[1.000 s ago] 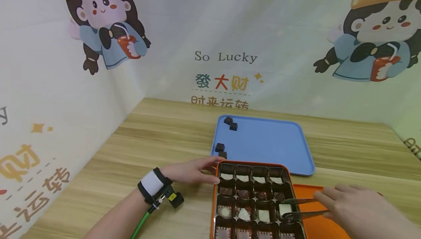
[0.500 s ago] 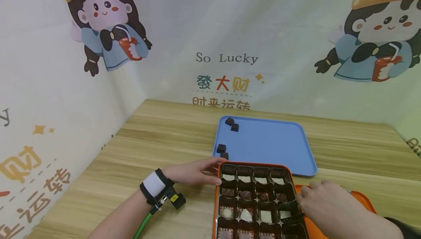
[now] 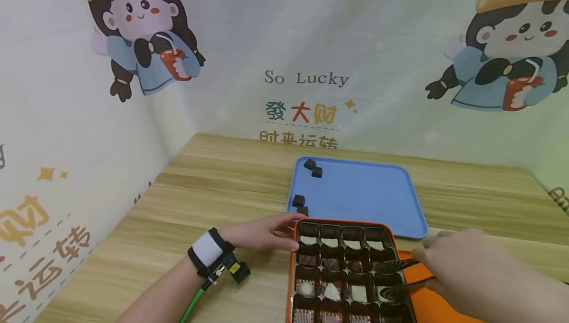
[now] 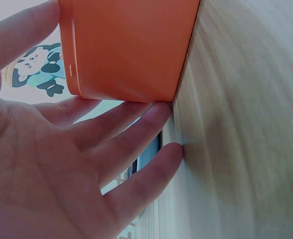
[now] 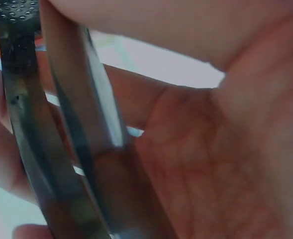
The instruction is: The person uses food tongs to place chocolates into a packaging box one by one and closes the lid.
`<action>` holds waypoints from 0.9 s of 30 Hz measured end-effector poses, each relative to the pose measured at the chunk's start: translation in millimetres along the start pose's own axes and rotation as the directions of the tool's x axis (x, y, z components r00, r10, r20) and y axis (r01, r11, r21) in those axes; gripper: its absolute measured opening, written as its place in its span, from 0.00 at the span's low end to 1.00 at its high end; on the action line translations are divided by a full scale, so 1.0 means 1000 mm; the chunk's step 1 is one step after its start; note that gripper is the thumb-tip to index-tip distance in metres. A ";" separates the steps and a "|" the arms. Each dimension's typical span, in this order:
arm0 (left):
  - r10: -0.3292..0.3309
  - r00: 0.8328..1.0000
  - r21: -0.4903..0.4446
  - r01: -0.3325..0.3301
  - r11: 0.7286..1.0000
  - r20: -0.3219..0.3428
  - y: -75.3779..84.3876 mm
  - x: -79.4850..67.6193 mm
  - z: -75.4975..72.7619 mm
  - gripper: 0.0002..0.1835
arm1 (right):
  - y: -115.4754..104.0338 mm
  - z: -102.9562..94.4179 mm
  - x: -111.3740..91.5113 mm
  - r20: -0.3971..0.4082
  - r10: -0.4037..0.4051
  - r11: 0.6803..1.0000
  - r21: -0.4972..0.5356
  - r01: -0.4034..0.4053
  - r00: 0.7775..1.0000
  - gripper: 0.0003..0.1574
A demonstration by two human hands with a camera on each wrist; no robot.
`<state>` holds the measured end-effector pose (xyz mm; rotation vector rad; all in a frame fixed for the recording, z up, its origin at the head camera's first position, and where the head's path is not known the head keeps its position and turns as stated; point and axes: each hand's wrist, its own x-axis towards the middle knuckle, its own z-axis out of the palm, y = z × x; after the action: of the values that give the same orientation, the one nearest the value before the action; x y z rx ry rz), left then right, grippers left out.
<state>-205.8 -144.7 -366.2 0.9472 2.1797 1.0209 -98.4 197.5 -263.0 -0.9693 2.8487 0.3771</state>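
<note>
In the head view, an orange-rimmed box [image 3: 292, 278] with a dark divided insert holds white and brown chocolates, such as a square white chocolate [image 3: 358, 293]. My left hand [image 3: 262, 231] rests at the box's far left corner, thumb on the left side and fairly straight fingers along the far wall; the left wrist view shows them touching the orange wall [image 4: 126, 50]. My right hand [image 3: 471, 268] grips metal tongs [image 5: 42, 149]. Their perforated tips are spread apart over the right-hand column; the lower tip partly hides a white piece in its cell.
A blue tray [image 3: 364, 189] lies beyond the box, with several dark chocolates [image 3: 316, 172] along its left side. An orange tray or lid [image 3: 433, 305] lies right of the box, partly under my right hand. A printed cloth [image 3: 306, 41] hangs behind the wooden table [image 3: 195, 184].
The right hand first moved left, close to the box rim, then drew back right. The tongs' tips came closer together, then spread wider. The left hand stayed at the box corner.
</note>
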 end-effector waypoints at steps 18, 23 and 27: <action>0.015 1.000 -0.026 -0.015 1.000 0.005 -0.001 -0.001 -0.002 0.36 | 0.034 0.019 0.090 -0.244 -0.007 0.957 0.279 0.077 0.970 0.19; -0.011 1.000 -0.027 0.010 1.000 -0.024 0.001 -0.002 -0.001 0.31 | 0.028 0.024 0.126 -0.260 -0.069 0.976 0.182 0.119 0.963 0.14; -0.035 0.999 -0.037 0.034 0.999 -0.029 0.004 -0.002 0.000 0.29 | 0.023 0.023 0.143 -0.248 -0.133 0.983 0.091 0.160 0.960 0.13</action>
<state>-203.2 -144.1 -362.3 0.8802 2.1868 1.0610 -224.9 137.1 -306.7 -1.2741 2.9434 0.0910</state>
